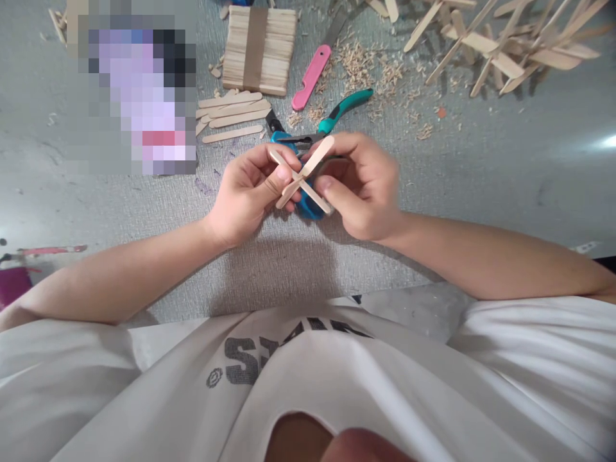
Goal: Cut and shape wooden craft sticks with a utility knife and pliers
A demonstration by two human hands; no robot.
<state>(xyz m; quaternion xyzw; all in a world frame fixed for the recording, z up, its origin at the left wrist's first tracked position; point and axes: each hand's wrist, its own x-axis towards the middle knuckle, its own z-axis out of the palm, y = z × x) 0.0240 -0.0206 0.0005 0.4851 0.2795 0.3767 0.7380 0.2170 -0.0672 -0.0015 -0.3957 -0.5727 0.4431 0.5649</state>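
Observation:
My left hand [262, 186] pinches a cross made of craft sticks [315, 160] between thumb and fingers, near the middle of the view. The sticks meet at a notched joint, with one rounded end pointing up and right. On the right side of the cross, my right hand [363, 183] is curled, its thumb against the sticks and its other fingers behind them. Beneath both hands lie a teal-handled cutting tool [346, 110] and a blue tool with a dark tip [310, 206], both partly hidden by the hands.
A banded bundle of craft sticks [274, 51] lies at the back, with several loose sticks [235, 119] before it. Beside it rests a pink-handled folding knife [312, 77] among wood shavings [360, 64]. Joined stick crosses [500, 51] are heaped at back right. A pixelated patch covers the upper left.

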